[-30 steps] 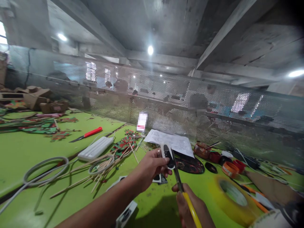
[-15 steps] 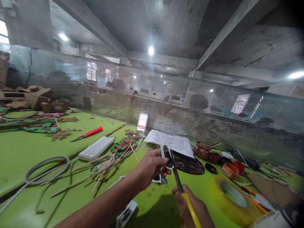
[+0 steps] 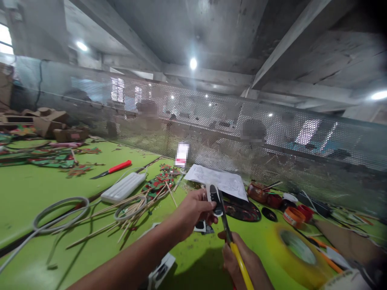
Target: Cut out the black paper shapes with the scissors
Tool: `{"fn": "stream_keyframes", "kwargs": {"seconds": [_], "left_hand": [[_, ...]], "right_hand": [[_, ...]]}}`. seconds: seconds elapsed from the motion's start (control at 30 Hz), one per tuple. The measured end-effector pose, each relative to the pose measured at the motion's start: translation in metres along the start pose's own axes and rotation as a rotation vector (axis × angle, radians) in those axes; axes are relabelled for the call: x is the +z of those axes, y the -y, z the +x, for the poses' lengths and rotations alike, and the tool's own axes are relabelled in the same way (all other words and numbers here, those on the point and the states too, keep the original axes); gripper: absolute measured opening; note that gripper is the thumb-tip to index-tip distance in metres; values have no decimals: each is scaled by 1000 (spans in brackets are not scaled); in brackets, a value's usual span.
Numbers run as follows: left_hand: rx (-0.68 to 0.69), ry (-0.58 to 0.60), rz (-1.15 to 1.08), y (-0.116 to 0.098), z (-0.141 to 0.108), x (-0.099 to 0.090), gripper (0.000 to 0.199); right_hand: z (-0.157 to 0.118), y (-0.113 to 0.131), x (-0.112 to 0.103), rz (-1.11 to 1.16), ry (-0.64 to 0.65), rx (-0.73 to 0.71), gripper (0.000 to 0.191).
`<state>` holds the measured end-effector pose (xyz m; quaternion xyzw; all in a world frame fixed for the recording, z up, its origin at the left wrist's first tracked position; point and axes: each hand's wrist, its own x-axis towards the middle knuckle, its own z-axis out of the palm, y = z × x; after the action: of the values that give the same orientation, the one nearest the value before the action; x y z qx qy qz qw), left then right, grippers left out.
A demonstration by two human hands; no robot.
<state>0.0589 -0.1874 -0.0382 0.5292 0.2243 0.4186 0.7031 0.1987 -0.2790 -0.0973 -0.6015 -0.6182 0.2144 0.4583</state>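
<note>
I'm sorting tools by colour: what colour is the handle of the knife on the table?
The knife's handle is red, best seen in the head view.

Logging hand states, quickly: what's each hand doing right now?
Left hand: closed, holding a black-and-white paper cutout between its fingers.
Right hand: closed around the yellow handle of the scissors.

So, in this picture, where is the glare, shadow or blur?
In the head view, the central ceiling lamp flares with a halo; also in the head view, a dark shadow lies on the green table beside the right hand, the tape roll looks soft, and the top right corner falls to black.
</note>
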Motion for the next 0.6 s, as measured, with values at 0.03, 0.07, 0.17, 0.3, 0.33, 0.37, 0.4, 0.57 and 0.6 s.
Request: {"fn": "stream_keyframes", "kwargs": {"seconds": [0.03, 0.07, 0.17, 0.3, 0.33, 0.37, 0.4, 0.57, 0.6], "left_hand": [[5, 10, 12, 0, 0, 1, 16], [10, 16, 23, 0, -1, 2, 16], [17, 20, 27, 0, -1, 3, 17], [6, 17, 8, 1, -1, 4, 16], [3, 15, 4, 2, -1, 4, 15], [1, 13, 1, 2, -1, 4, 15], [-4, 9, -3, 3, -1, 4, 14], [-16, 18, -27, 4, -1, 3, 12], [-16, 22, -29, 4, -1, 3, 12]], "right_hand": [[0, 0, -1, -7, 0, -5, 50], [0, 0, -1, -15, 0, -11, 51], [0, -2, -1, -40, -6, -20, 51], [-1, -4, 3, -112, -58, -30, 51], [-1, -5, 5, -125, -68, -34, 51], [-2, -5, 6, -135, -73, -38, 52], [-2, -6, 6, -139, -74, -41, 51], [-2, -5, 6, -88, -93, -14, 48], [-2, -4, 6, -52, -87, 12, 48]]}}
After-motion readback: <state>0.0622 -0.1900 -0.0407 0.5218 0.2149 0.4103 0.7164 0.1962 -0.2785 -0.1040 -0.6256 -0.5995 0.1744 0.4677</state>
